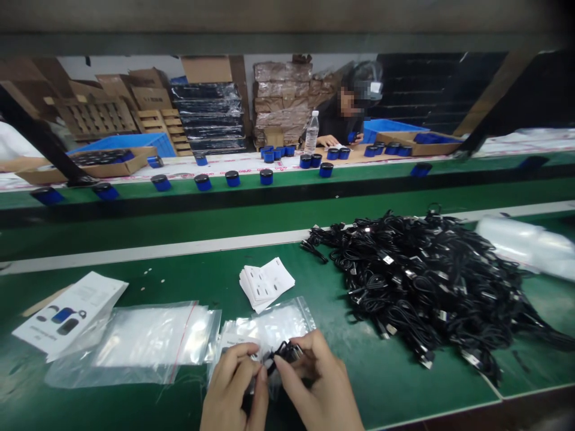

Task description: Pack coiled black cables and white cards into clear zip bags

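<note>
My left hand (233, 389) and my right hand (321, 386) meet at the near edge of the green table (395, 383). Both pinch a small coiled black cable (284, 351) at the mouth of a clear zip bag (269, 329) lying under them. A small stack of white leaflets (266, 284) lies just beyond the bag. A big heap of black coiled cables (426, 278) fills the table to the right of my right hand.
A pile of clear zip bags (144, 341) and white printed sheets (72, 311) lie at the left. More clear plastic (525, 245) sits far right. Beyond, blue round items (232, 178) ride a belt; a person sits across by cardboard trays (85, 163) and a water bottle (311, 131).
</note>
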Demonstrator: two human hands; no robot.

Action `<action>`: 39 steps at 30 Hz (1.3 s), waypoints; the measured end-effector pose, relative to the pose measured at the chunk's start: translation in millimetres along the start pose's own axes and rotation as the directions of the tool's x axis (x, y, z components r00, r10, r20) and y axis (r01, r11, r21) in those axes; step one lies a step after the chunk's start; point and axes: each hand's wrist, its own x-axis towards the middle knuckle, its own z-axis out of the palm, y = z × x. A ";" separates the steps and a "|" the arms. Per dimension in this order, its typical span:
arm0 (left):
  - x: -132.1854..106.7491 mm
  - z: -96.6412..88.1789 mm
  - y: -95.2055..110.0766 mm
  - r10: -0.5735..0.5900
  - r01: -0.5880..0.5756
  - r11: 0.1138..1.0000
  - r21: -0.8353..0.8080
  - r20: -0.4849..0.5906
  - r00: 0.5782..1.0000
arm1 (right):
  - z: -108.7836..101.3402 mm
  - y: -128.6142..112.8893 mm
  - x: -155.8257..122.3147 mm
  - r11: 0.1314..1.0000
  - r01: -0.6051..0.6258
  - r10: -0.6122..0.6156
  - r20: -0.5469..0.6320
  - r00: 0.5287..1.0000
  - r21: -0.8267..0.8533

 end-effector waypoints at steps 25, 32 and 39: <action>-0.9 -6.3 12.0 -0.060 0.047 0.993 -0.110 -0.109 0.992 | 0.0 9.4 -8.6 0.829 0.437 -0.465 0.004 0.885 -0.349; 7.1 -17.5 17.1 0.195 -0.182 0.979 0.090 -0.174 0.965 | -0.7 2.8 -4.1 0.749 0.509 -0.461 0.219 0.860 -0.424; 6.0 -10.9 17.2 0.202 -0.197 0.979 0.043 -0.254 0.946 | -3.9 -19.5 3.9 0.959 0.241 -0.202 0.234 0.951 -0.152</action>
